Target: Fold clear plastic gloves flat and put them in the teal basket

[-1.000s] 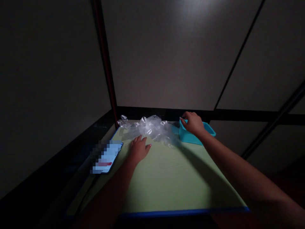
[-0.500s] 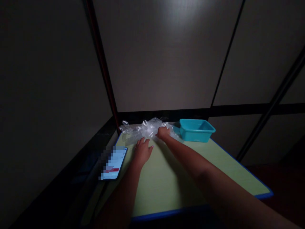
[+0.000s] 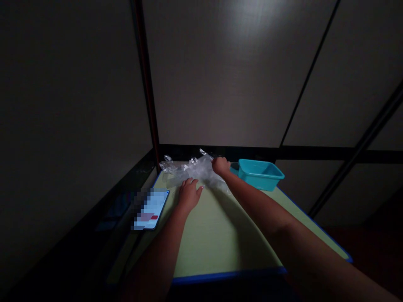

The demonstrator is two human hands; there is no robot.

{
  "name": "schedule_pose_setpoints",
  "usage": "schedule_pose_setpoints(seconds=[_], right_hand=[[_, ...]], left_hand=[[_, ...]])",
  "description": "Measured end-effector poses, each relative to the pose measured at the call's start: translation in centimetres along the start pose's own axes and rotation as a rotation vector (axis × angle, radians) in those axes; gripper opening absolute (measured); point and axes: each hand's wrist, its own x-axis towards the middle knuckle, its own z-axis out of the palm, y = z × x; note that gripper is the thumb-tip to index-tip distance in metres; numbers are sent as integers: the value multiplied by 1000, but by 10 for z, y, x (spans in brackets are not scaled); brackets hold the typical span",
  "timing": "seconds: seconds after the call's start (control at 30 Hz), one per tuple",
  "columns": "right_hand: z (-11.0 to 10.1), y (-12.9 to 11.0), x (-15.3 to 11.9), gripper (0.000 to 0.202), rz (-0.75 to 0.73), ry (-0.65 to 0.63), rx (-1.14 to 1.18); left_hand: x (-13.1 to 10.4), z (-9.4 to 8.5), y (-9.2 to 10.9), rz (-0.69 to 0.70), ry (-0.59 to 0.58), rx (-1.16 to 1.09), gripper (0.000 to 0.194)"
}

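Observation:
Crumpled clear plastic (image 3: 201,170) lies across the far end of the pale green table (image 3: 214,235). My right hand (image 3: 221,166) is closed on the plastic's right part and lifts a bit of it. My left hand (image 3: 189,193) rests palm down at the plastic's near edge, fingers apart, holding nothing. Just right of my right hand stands a turquoise basket (image 3: 258,180), its long side facing me.
A phone (image 3: 153,209) with a lit screen lies at the table's left edge. Panelled walls (image 3: 214,84) rise behind and to the left of the table. Blue edging (image 3: 229,275) runs along the table's rim.
My right hand has risen slightly and moved a little right, pulling up part of the plastic. My left hand stays in nearly the same place. The camera view has shifted a little.

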Motion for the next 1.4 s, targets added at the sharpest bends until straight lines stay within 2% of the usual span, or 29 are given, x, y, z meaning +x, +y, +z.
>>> schedule_pose_setpoints(seconds=[0.1,0.17,0.23,0.3,0.37,0.43,0.5,0.6,0.73,0.87,0.97,1.07,1.13,1.23,1.4], right_hand=[[-16,5,-4,32,-100,70,230],[-26,10,-13,35,-194,85,525],[-36,16,-30,41,-273,45,802],[-44,24,-53,43,-328,-20,977],[-47,33,-80,43,-331,-81,1060],[-42,42,-104,45,-295,-132,1104],[-28,52,-122,48,-261,-150,1136],[1,63,-134,52,-182,-207,1202],[28,66,-134,52,-118,-281,1232],[30,63,-135,50,-69,-371,1238],[23,63,-136,42,-22,-269,1315],[15,64,-137,37,-13,-166,1273],[9,64,-139,36,-63,-133,1201],[0,60,-144,39,-232,-153,1150],[-6,53,-155,43,-516,-408,1199]], left_hand=[[5,4,-2,16,145,-181,28],[9,3,0,5,215,-333,29],[10,1,5,-20,231,-511,33],[9,-2,14,-52,191,-714,38],[6,-6,24,-79,102,-928,43],[1,-8,35,-102,-8,-1107,49],[-4,-8,43,-144,-106,-1214,51],[-8,-3,47,-220,-219,-1234,44],[-7,1,41,-305,-196,-1142,35],[-4,-2,36,-331,-114,-1108,33],[-4,-6,37,-329,-49,-1061,35],[-4,-11,40,-325,-8,-1016,36],[-5,-15,45,-310,27,-996,34],[-9,-21,56,-265,50,-1022,30],[-20,-23,76,-225,-67,-1162,24]])
